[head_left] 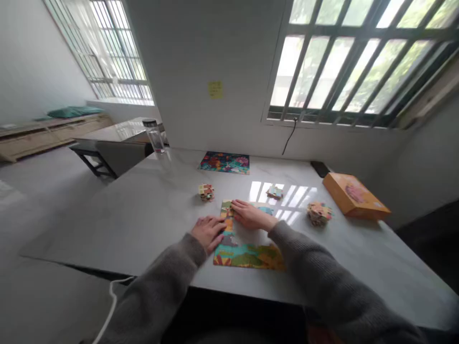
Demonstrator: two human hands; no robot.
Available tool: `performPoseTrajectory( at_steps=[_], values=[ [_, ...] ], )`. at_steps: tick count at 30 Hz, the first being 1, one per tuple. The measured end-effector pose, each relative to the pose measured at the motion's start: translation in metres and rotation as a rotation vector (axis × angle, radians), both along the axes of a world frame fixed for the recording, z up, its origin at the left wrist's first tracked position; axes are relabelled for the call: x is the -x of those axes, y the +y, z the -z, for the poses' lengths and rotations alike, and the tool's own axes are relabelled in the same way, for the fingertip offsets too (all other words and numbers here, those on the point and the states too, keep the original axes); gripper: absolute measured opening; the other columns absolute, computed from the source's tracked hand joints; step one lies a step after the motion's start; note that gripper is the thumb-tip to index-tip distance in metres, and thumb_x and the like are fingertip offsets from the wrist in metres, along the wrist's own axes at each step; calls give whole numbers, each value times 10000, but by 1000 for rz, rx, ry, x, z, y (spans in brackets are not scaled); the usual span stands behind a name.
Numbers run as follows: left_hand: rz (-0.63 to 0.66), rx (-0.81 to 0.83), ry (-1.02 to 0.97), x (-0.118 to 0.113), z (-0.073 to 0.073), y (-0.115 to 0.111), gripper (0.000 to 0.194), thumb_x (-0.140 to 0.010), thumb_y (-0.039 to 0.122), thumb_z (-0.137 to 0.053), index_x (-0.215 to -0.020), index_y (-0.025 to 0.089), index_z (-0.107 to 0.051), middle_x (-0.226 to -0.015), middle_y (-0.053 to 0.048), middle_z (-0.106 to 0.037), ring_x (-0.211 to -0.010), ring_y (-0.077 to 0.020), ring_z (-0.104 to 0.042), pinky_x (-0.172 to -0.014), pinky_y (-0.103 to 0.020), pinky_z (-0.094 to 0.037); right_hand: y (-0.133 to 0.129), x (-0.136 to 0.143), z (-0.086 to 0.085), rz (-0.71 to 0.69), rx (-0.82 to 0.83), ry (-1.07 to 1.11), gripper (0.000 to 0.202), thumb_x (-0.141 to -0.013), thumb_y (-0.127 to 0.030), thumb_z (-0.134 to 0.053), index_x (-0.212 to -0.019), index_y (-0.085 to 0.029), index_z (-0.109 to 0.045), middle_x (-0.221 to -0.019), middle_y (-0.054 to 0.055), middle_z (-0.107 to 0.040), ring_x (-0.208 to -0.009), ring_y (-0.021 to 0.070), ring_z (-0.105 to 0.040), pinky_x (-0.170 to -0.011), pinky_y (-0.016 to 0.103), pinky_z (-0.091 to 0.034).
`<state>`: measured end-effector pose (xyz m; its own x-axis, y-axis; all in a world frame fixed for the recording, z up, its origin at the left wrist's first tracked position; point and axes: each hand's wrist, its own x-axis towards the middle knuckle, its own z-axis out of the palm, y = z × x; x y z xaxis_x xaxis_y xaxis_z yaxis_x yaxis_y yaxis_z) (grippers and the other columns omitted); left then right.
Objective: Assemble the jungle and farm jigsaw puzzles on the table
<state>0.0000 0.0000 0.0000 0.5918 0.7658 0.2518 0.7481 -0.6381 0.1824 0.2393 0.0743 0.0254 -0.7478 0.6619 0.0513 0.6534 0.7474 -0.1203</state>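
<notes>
A partly assembled jigsaw puzzle (247, 256) lies flat on the white table, with joined pieces along its left, lower and upper sides and bare tabletop in its middle. My left hand (209, 232) rests at the puzzle's left edge, fingers spread and lying flat. Across the upper left part of the puzzle lies my right hand (249, 215), its fingers together over the pieces; whatever is under the fingertips is hidden. Stacks of loose pieces stand around: one (206, 192) behind to the left, a low one (275, 192) behind to the right, and a larger one (319, 213) at the right.
A colourful picture sheet (225, 163) lies near the wall on the white table (150, 210). An orange box (355, 196) and a dark phone-like object (320, 168) are at the right. A clear bottle (155, 137) stands at the back left corner. A white cable (112, 306) hangs at the front left.
</notes>
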Motion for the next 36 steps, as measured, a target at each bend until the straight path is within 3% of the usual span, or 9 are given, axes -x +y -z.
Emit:
performPoseTrajectory(
  at_steps=[5,8,11,20,24,29,32,36],
  values=[
    [-7,-14,-11,-2,6,2,370,-908,337,-532,-1261,244,-593,-1385,-81,-576,-1265,-275,-497,-1053,-451,-352,-21,-5,17,86,-38,37,683,-1035,-498,-315,-1560,-64,-277,-1625,189,-251,-1524,306,-199,-1239,510,-226],
    [-2,-44,-11,-3,10,9,548,-909,422,-530,-1411,208,-485,-1519,-109,-459,-1384,-274,-405,-1121,-425,-313,-27,-3,18,122,-52,42,718,-1028,-559,-281,-1570,-88,-266,-1635,164,-235,-1532,291,-177,-1250,500,-186],
    [1,-45,23,-6,13,17,714,-908,507,-523,-1524,192,-348,-1603,-111,-347,-1454,-275,-324,-1177,-416,-250,-30,-1,16,139,-72,48,725,-1018,-584,-298,-1573,-118,-272,-1638,145,-239,-1534,283,-173,-1253,498,-171],
    [-10,25,5,-10,12,24,762,-890,549,-538,-1534,185,-356,-1590,-144,-355,-1461,-332,-314,-1200,-518,-221,-30,0,13,140,-8,131,678,-1023,-558,-330,-1567,-154,-303,-1633,128,-268,-1532,266,-188,-1254,502,-162],
    [66,35,-112,0,8,17,837,-847,635,-580,-1533,208,-358,-1584,-146,-345,-1461,-353,-298,-1207,-522,-228,-20,-24,7,223,48,248,576,-1044,-461,-312,-1542,-174,-357,-1598,133,-355,-1504,262,-282,-1235,539,-210],
    [154,55,-88,8,5,-1,1075,-649,763,-702,-1520,221,-383,-1603,-159,-300,-1477,-401,-247,-1219,-567,-171,-22,-76,8,328,-7,342,504,-1019,-388,-391,-1441,-138,-506,-1530,183,-448,-1447,298,-385,-1186,520,-336],
    [157,88,-26,7,1,-8,1132,-598,771,-725,-1519,207,-388,-1612,-173,-289,-1483,-411,-237,-1224,-579,-130,-35,-93,14,363,-17,340,496,-1015,-374,-400,-1446,-150,-498,-1544,177,-425,-1456,294,-363,-1191,508,-336],
    [139,128,29,5,-5,-10,1085,-589,746,-738,-1484,211,-442,-1597,-165,-333,-1486,-399,-246,-1231,-571,-108,-58,-93,16,404,-9,305,535,-1009,-415,-425,-1481,-162,-453,-1590,174,-341,-1504,305,-253,-1218,508,-282]
  ],
)
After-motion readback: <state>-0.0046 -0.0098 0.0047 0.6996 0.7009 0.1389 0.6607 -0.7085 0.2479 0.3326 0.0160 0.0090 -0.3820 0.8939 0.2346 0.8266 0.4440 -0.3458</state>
